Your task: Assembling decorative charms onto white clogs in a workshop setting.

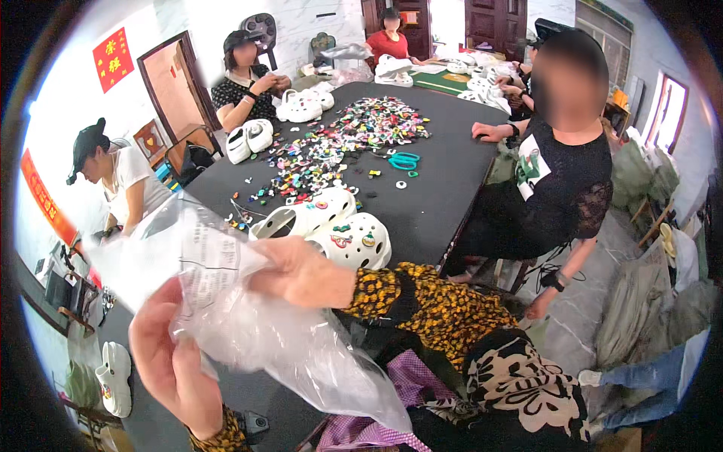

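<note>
A clear plastic bag [279,354] with fine print on one side is stretched between my hands in front of me. My left hand [177,361] pinches its near left side, fingers curled in and thumb against the film. From the right, my right hand [301,273] grips the bag's upper part, its fingertips partly hidden by the film. Just beyond my right hand, a white clog [363,239] with colourful charms stands on the black table [444,192]. Another white clog [301,218] sits beside it. What the bag holds, if anything, I cannot make out.
Loose shoe charms [331,151] cover the table's middle, with teal scissors [404,160] to their right. More white clogs [250,139] stand beyond. A person in black [553,181] stands close on my right. Others work around the table. One charmed clog [114,380] lies at lower left.
</note>
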Demonstrator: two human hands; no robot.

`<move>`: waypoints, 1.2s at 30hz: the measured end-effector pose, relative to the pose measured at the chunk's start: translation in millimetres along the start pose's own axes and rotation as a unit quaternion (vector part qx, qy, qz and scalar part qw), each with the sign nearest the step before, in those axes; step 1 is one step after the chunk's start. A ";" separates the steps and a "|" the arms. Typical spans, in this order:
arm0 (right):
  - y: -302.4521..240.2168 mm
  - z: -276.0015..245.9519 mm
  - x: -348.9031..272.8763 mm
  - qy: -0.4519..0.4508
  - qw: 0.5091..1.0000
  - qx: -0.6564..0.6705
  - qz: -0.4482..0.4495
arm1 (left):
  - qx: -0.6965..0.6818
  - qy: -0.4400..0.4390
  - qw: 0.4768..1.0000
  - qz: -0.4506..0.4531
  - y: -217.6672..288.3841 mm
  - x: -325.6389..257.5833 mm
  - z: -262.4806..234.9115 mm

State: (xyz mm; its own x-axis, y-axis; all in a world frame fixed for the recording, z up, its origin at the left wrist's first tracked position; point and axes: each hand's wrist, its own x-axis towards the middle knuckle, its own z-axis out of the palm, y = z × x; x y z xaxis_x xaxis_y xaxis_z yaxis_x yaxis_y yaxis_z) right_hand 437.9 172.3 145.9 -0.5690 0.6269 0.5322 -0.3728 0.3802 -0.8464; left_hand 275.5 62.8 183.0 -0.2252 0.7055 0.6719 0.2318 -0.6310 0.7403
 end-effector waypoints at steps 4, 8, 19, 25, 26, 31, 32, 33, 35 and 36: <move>3.3 -13.1 5.9 0.014 0.992 -0.076 -0.104 | 0.206 0.009 0.939 0.274 27.0 8.8 -13.6; -0.2 -1.5 2.0 -0.035 0.933 -0.272 -0.232 | 0.241 -0.002 0.932 0.270 39.5 21.6 -16.8; -22.6 19.4 2.3 0.082 0.951 -0.165 -0.250 | 0.392 -0.305 0.865 0.072 -26.5 -27.6 12.3; -23.0 22.7 -7.4 0.022 0.955 -0.187 -0.229 | 0.243 -0.072 0.959 0.129 -79.8 -21.3 -9.6; -25.2 9.0 -11.4 0.000 0.952 -0.214 -0.219 | 0.292 -0.077 0.945 0.122 -80.2 -16.1 -23.2; -31.2 -50.5 -13.5 0.120 0.961 -0.215 -0.123 | 0.133 0.060 0.986 0.075 -72.8 25.9 -57.5; -24.0 -61.2 -18.2 0.128 0.966 -0.214 -0.074 | 0.135 0.059 0.986 0.072 -74.6 28.3 -56.6; -15.0 -68.0 -21.8 0.135 0.967 -0.213 -0.025 | 0.115 0.074 0.989 0.055 -76.0 30.2 -56.0; 17.9 -79.1 -26.8 0.131 0.930 -0.339 -0.047 | 0.092 0.089 0.991 0.043 -76.0 40.9 -49.5; 25.5 -78.6 -28.7 0.112 0.903 -0.407 -0.074 | 0.261 0.074 0.941 0.200 -78.6 47.9 -45.0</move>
State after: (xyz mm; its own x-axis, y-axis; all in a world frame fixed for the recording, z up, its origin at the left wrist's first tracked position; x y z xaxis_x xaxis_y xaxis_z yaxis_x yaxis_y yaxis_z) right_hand 502.3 217.4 107.8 -0.3607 0.6158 0.7005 0.2822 0.7879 -0.5473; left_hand 203.9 131.6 158.0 -0.1406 0.3680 0.9191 0.7515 -0.5647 0.3411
